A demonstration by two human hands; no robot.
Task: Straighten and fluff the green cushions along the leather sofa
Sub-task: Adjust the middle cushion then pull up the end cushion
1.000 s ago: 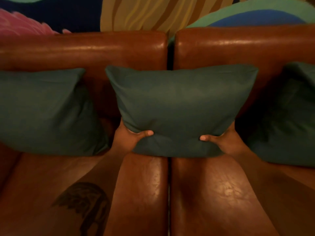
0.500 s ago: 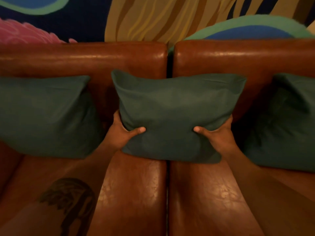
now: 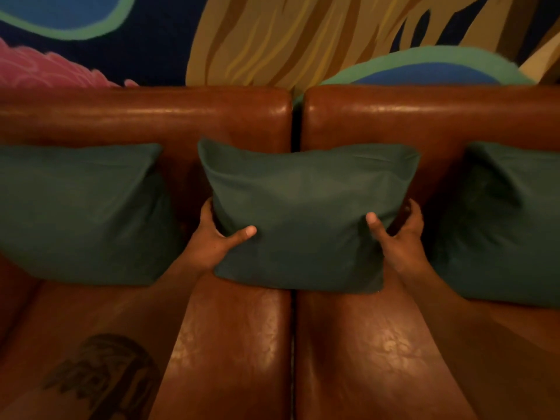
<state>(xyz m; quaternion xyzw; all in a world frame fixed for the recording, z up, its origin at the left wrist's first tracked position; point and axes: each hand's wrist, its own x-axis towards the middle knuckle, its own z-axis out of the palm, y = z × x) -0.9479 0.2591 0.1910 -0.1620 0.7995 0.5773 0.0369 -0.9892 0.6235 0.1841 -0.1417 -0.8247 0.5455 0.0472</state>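
Hands have slid up: left hand (image 3: 212, 241) and right hand (image 3: 397, 234) now squeeze the middle cushion (image 3: 303, 213) sides over the sofa (image 3: 236, 328) seat seam, so fluffing is underway

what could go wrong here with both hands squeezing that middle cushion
1. The left hand and right hand grip the middle cushion low on its sides; squeezing there may leave it pinched rather than plump.
2. It sits over the seam between the two seats, so its bottom edge might sag into the gap.
3. The left cushion and right cushion sit close by; a wide fluffing motion could knock them askew.
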